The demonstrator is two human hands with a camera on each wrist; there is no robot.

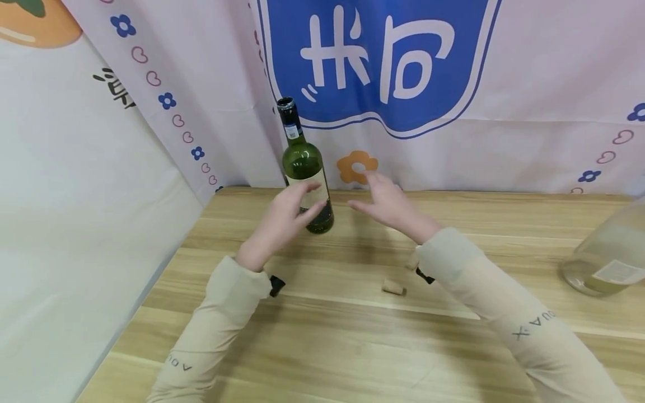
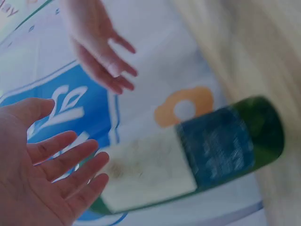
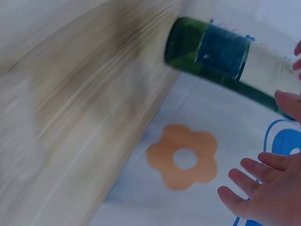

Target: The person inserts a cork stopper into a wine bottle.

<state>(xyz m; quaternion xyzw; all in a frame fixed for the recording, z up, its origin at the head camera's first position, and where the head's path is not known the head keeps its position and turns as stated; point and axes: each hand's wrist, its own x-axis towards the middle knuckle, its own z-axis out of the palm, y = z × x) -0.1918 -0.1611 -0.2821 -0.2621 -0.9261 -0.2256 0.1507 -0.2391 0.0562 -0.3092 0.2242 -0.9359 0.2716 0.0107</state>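
Observation:
A green wine bottle (image 1: pixel 304 159) stands upright at the back of the wooden table, with a cream and dark label facing forward. My left hand (image 1: pixel 287 215) is in front of the bottle, its fingers spread and overlapping the label in the head view. Spread fingers and an empty palm also show in the left wrist view. To the right of the bottle hovers my right hand (image 1: pixel 390 206), thumb and fingers apart, holding nothing. In the right wrist view its fingers point toward the curtain, below the bottle (image 3: pixel 225 56).
One cork (image 1: pixel 393 287) lies mid-table; another (image 1: pixel 412 261) is partly hidden by the right sleeve. A clear bottle (image 1: pixel 612 252) with a white label stands at the right edge. Behind the table hangs a printed curtain (image 1: pixel 529 140), and white cloth (image 1: pixel 75 224) drops along the left side.

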